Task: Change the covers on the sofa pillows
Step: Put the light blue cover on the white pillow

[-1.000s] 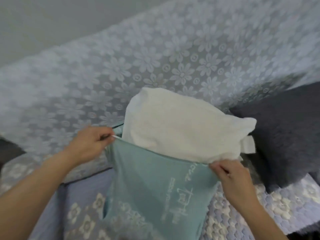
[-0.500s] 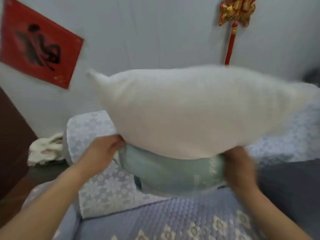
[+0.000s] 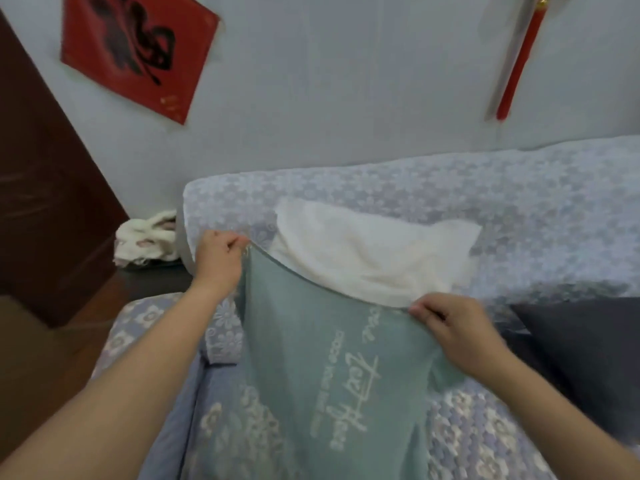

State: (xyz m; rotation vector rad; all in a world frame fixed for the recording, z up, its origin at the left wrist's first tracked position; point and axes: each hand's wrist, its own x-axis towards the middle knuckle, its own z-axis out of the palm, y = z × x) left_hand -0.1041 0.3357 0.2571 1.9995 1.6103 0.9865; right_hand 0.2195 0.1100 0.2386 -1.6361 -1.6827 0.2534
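Sofa draped in pale lavender floral lace [image 3: 519, 188] fills most of the view, with a quilted seat pad in the same flower pattern [image 3: 460, 427] closest to the camera. Right over that seat hangs the teal woven pillow cover with cream lettering [image 3: 311, 358], opening at the top. Both hands are clamped on that open edge, well apart from each other: the left hand [image 3: 218, 251] pinches the cover's upper left corner near the sofa's left end, and the right hand [image 3: 460, 330] pinches the rim lower down toward the middle of the seat. Poking out of the opening between them is the plain white pillow insert [image 3: 374, 251], about half of it exposed and leaning against the backrest. A dark grey fuzzy cushion [image 3: 581, 348] sits at the right edge of the seat, just beside the right forearm. Past the sofa's left end there's a crumpled white cloth [image 3: 145, 237] on a dark surface, next to a dark brown wooden panel [image 3: 45, 174]. On the pale wall behind: a red paper square with black calligraphy [image 3: 135, 53] and a red hanging tassel ornament [image 3: 519, 57].
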